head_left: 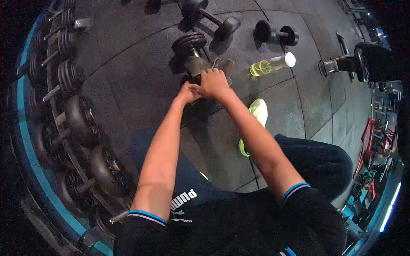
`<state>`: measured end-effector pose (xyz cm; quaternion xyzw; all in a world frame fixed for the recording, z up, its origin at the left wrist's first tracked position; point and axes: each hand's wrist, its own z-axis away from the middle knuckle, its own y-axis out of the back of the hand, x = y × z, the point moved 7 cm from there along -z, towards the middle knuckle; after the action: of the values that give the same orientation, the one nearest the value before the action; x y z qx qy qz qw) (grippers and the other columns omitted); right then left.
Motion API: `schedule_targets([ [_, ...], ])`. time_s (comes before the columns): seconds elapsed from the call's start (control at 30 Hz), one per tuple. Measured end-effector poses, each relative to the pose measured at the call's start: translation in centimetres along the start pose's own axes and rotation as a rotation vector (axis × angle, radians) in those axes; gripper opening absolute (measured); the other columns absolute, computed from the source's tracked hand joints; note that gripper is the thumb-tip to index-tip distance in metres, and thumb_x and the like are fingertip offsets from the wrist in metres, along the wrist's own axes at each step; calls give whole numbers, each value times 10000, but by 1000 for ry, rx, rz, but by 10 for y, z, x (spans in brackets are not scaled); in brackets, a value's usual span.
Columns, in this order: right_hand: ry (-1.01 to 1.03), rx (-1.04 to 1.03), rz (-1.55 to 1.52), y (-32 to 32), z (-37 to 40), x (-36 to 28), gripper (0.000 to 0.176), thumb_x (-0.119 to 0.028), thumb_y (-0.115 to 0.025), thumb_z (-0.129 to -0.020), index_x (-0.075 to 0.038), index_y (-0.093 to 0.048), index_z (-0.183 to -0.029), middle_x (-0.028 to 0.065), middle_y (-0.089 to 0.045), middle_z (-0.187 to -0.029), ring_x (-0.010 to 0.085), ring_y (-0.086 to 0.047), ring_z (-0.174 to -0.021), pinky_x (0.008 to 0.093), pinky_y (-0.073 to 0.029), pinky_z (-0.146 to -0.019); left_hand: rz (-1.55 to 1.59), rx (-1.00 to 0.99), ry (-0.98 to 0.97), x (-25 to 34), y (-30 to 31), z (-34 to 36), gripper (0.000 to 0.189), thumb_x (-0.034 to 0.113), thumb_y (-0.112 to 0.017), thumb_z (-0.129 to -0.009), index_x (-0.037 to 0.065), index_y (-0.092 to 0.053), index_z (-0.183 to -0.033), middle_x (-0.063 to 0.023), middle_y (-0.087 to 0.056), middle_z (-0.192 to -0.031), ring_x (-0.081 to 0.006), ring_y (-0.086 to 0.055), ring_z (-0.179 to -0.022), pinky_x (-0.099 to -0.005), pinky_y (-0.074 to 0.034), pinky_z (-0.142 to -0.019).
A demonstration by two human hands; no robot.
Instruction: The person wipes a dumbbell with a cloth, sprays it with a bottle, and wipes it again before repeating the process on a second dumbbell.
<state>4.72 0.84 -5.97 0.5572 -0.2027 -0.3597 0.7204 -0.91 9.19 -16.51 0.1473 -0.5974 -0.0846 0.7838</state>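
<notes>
In front of me on the floor lies a dumbbell [188,42] with round dark plates at its far end; its near end is mostly hidden under my hands. A grey-olive cloth [195,65] drapes over the dumbbell just beyond my fingers. My right hand [215,82] is closed on the cloth, knuckles up and fingers curled. Just left of it and a little lower, my left hand [187,92] curls at the dumbbell's near end, its thumb side against the right hand. Right of the hands lies a spray bottle [261,68] with yellow liquid and a white top.
More dumbbells lie beyond on the rubber floor, one long [212,19] and one short [276,33]. A rack of dumbbells [70,79] runs along the left. My yellow-green shoe [258,112] is right of my hands. Gym equipment [363,64] stands at the right.
</notes>
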Motion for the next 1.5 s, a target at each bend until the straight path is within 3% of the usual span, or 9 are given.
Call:
schedule_targets([
  [0.07,41,468,-159,-6,17,11,851,-708,-637,-795,19,-630,-1237,209,-626,-1249,356,-547,-1226,448,-438,-1016,138,-37,30,-1,-4,0,406,150,-743,-703,-38,-638,-1047,-145,-716,-922,-277,-689,-867,-393,-544,-774],
  [0.27,-400,98,-922,-63,-49,122,869,-694,-685,-790,110,-670,-1118,313,-694,-994,451,-664,-1042,534,-473,-964,-128,107,233,19,-10,1,549,160,-750,-659,-68,-580,-1128,-265,-682,-1062,-392,-670,-1061,-434,-524,-901],
  [0.53,-313,384,-424,-25,46,27,1059,-610,-616,-888,214,-250,-1443,417,-253,-1516,543,-254,-1427,513,-306,-1153,18,139,152,-43,-30,-31,581,251,-761,-754,-122,-527,-1134,-350,-632,-1164,-450,-618,-1155,-467,-499,-970],
  [0.73,-537,-2,-870,-50,-29,115,1044,-788,-518,-841,200,-604,-1165,406,-616,-1157,478,-601,-1172,488,-440,-1042,-158,107,256,30,-16,1,684,168,-679,-730,-151,-407,-1271,-369,-517,-1318,-485,-517,-1260,-468,-436,-1072],
  [0.87,-642,114,-807,-43,-9,100,873,-654,-471,-938,180,-621,-1145,405,-594,-1211,475,-577,-1209,488,-424,-1061,-135,159,271,17,-25,-7,699,224,-699,-773,-136,-391,-1287,-365,-493,-1351,-493,-495,-1279,-480,-427,-1073],
  [0.93,-443,717,-296,-32,20,47,807,-509,-604,-919,152,-429,-1348,376,-567,-1259,520,-549,-1190,517,-442,-1032,-68,177,308,10,-18,-2,711,267,-724,-795,-129,-399,-1288,-363,-489,-1359,-489,-495,-1281,-487,-428,-1071],
  [1.0,-312,784,-42,-8,45,9,826,-559,-640,-883,151,-500,-1279,364,-575,-1238,515,-558,-1166,512,-460,-1010,94,246,313,-24,-25,-9,771,324,-741,-817,-128,-393,-1336,-359,-484,-1375,-487,-494,-1285,-493,-427,-1072],
  [1.23,-364,-255,-392,-38,-58,89,941,-837,-465,-830,-7,-677,-1220,289,-668,-1183,432,-619,-1167,481,-481,-980,-141,180,311,30,-14,11,759,106,-603,-749,-129,-331,-1417,-356,-422,-1440,-476,-422,-1359,-454,-357,-1147],
  [1.5,-330,-72,-163,2,-12,17,789,-706,-579,-860,13,-704,-1161,243,-666,-1201,407,-583,-1197,511,-445,-1026,-93,284,-221,6,-13,-1,415,196,-710,-771,-25,-624,-1111,-239,-690,-1080,-423,-649,-1088,-456,-525,-905],
])
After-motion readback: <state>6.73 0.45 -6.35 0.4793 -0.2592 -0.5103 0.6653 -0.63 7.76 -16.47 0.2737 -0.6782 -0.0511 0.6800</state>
